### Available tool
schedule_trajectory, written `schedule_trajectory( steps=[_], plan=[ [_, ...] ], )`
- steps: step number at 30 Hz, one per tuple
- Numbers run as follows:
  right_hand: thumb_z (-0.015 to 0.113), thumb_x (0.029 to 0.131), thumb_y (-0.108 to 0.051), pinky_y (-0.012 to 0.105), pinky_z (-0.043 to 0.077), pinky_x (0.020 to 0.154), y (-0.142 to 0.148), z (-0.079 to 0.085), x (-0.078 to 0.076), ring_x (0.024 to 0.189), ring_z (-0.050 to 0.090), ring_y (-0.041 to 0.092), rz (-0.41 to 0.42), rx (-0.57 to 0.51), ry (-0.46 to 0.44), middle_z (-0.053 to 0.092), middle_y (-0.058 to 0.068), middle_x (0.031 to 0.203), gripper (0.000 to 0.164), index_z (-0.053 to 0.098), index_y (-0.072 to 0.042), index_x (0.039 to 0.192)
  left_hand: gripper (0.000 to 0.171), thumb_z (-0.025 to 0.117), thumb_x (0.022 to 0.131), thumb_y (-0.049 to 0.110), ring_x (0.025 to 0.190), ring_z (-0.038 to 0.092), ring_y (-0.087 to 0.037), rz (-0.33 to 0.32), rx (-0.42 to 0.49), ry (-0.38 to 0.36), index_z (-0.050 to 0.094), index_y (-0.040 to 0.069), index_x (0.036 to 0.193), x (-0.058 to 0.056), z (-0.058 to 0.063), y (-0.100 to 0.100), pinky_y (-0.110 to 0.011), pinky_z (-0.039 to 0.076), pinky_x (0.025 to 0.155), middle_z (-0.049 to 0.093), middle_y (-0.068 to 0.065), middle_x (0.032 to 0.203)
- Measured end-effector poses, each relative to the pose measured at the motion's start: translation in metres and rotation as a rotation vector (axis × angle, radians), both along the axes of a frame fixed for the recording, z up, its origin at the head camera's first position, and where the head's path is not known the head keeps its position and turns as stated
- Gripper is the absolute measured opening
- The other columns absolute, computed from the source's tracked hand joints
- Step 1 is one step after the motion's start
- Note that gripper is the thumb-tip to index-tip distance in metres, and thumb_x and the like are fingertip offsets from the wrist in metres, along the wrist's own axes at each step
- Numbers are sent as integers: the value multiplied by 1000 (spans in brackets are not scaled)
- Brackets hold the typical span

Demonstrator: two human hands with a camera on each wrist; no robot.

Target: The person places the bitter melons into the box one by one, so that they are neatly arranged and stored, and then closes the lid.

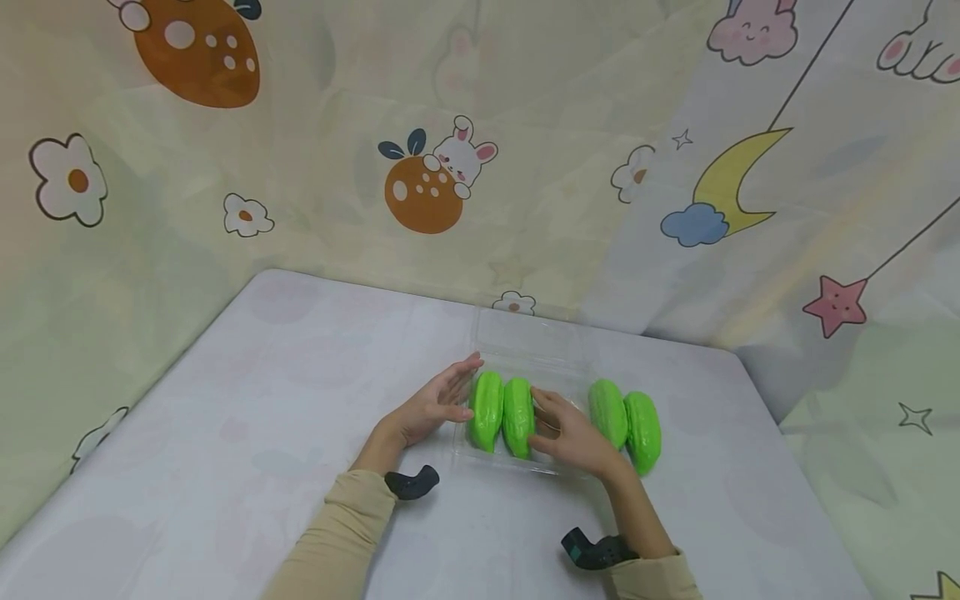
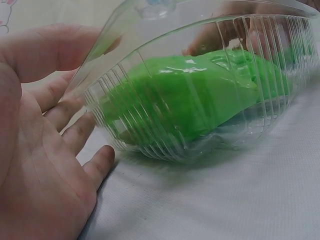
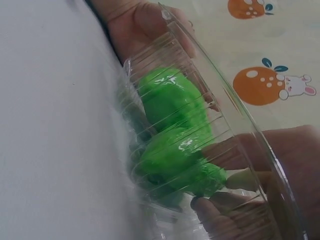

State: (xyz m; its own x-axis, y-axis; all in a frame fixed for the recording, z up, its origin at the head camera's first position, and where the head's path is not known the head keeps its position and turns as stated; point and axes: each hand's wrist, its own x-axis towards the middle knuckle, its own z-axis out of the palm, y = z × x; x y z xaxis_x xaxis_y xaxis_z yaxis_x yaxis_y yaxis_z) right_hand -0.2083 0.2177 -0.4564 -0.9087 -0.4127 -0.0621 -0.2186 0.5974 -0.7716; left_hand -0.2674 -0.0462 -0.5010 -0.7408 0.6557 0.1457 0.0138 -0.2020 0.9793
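Observation:
Two glossy, bright green elongated gourds, the left one and the right one, lie side by side in a clear hinged plastic box. My left hand is beside the box's left wall, its fingers extended and spread; it holds nothing. In the left wrist view its fingertips are close to the ribbed wall. My right hand reaches into the box from the right. Its thumb and bent fingers hold the right gourd at its side, seen through the wall as a green shape.
Two more green gourds, one beside the other, lie at the right, partly behind my right hand. The box's transparent lid is folded back. A white-covered table stands before a cartoon-print cloth.

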Motion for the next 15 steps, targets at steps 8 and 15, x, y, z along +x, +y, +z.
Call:
schedule_trajectory(
  steps=[8,15],
  plan=[
    [66,87,-19,45,41,107,1,2,2,133,41,40,-3,-49,-51,25,20,154,79,21,-5,150,84,64,79,5,149,0,-18,-2,5,3,21,12,150,1,1,0,-43,3,122,3,1,162],
    [70,85,-27,38,44,105,-1,0,1,130,48,33,-27,63,54,34,17,150,79,28,-4,148,84,64,79,4,149,0,-19,-2,4,-4,21,12,150,1,1,0,-43,3,122,2,0,162]
  ],
)
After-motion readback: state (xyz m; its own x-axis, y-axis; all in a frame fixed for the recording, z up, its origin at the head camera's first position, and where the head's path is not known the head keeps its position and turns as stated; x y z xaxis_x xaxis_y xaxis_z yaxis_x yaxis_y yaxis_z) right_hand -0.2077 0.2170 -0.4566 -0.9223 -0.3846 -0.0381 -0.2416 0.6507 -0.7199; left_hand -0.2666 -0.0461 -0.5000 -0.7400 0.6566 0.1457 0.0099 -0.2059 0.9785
